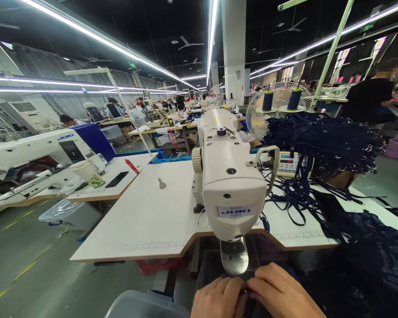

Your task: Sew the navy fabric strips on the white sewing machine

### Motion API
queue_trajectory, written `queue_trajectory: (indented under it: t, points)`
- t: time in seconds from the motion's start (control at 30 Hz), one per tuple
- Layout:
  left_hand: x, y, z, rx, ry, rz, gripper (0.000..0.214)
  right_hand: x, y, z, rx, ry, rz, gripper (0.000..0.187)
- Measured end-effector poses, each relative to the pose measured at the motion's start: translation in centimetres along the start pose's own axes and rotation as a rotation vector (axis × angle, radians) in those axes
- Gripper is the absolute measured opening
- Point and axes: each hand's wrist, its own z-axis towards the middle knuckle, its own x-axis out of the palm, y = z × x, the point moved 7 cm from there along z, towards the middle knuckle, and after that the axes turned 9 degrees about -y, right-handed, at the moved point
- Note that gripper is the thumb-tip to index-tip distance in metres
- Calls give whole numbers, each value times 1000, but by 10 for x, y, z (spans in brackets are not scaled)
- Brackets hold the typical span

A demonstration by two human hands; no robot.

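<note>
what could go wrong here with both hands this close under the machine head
Both the left hand and right hand pinch dark fabric just below the sewing machine; fingers might get caught if it runs. The loose navy straps trailing across the table could tangle or drag into the work.

A cup (85, 170), a phone (117, 179) and a red pen (132, 166) lie on the left table (119, 187). Far right stand a fan (278, 104) and two thread cones (267, 100). A control box (288, 164) sits right of the machine. A clear bin (64, 214) is under the left table.
</note>
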Motion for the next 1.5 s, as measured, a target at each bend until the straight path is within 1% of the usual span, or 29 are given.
queue_trajectory:
  t: [0.07, 0.13, 0.2, 0.23, 0.27, 0.3, 0.33, 0.37, 0.4, 0.43, 0.47, 0.5, 0.57, 0.6, 0.67, 0.77, 0.83, 0.87, 0.9, 0.93, 1.0, 1.07, 1.1, 1.17, 1.27, 1.33, 1.4, 1.43, 1.5]
  points:
    - [5, 5, -4, -20, 90, -97, 15, 0, -2, -3, 41, 8, 59, 31]
    - [7, 14, -12, -37, 129, -125, 13, 3, -11, -7, 169, 47, 209, 30]
    - [8, 28, -25, -55, 139, -13, 18, 10, -27, -14, 383, 107, 375, 28]
    - [10, 37, -32, -91, 158, 72, 21, 15, -35, -19, 502, 136, 444, 28]
    - [14, 47, -40, -169, 207, 140, 24, 21, -42, -24, 611, 158, 505, 29]
    - [20, 55, -48, -264, 279, 151, 27, 27, -47, -29, 702, 171, 564, 31]
    - [27, 60, -55, -355, 352, 91, 30, 33, -49, -33, 772, 175, 624, 34]
    - [36, 58, -60, -420, 414, -41, 32, 38, -50, -37, 825, 168, 687, 37]
    - [45, 51, -61, -454, 445, -225, 33, 44, -49, -40, 872, 150, 754, 39]
    - [52, 41, -59, -477, 444, -435, 34, 49, -48, -43, 916, 123, 822, 41]
    - [57, 32, -56, -505, 415, -623, 38, 54, -46, -46, 956, 91, 885, 43]
    - [63, 28, -54, -567, 376, -762, 41, 59, -45, -49, 989, 56, 937, 43]
    - [75, 26, -55, -718, 334, -886, 45, 66, -42, -56, 1023, 1, 991, 44]
    - [79, 26, -57, -772, 319, -896, 47, 69, -41, -59, 1027, -17, 992, 44]
    - [81, 28, -59, -804, 293, -870, 44, 71, -41, -63, 1016, -24, 962, 44]
    - [73, 31, -58, -815, 257, -815, 25, 63, -39, -59, 943, -5, 879, 43]
    - [67, 29, -55, -797, 240, -762, 12, 53, -33, -48, 839, 13, 857, 44]
    - [63, 26, -52, -765, 231, -730, 9, 50, -30, -42, 788, 25, 869, 43]
    - [60, 23, -48, -719, 220, -696, 7, 48, -27, -38, 758, 36, 892, 41]
    - [57, 19, -45, -665, 210, -663, 7, 48, -26, -37, 762, 38, 918, 38]
    - [52, 12, -39, -558, 200, -605, 11, 51, -29, -41, 864, -22, 966, 34]
    - [49, 10, -35, -506, 186, -547, 14, 56, -36, -51, 1011, -144, 1005, 35]
    - [47, 10, -34, -490, 175, -515, 14, 59, -38, -56, 1058, -196, 1025, 36]
    - [42, 9, -31, -450, 148, -453, 11, 62, -40, -62, 1088, -233, 1068, 36]
    - [33, 3, -25, -311, 103, -362, 11, 61, -37, -60, 1004, -152, 1108, 25]
    - [25, -5, -21, -179, 38, -267, 13, 54, -36, -57, 927, -143, 1051, 16]
    - [15, -14, -18, -61, -47, -154, 16, 43, -36, -55, 842, -209, 930, 8]
    - [11, -17, -17, -23, -86, -97, 18, 37, -35, -54, 797, -262, 873, 6]
    - [6, -23, -16, 9, -138, 8, 20, 28, -32, -53, 716, -350, 802, 7]
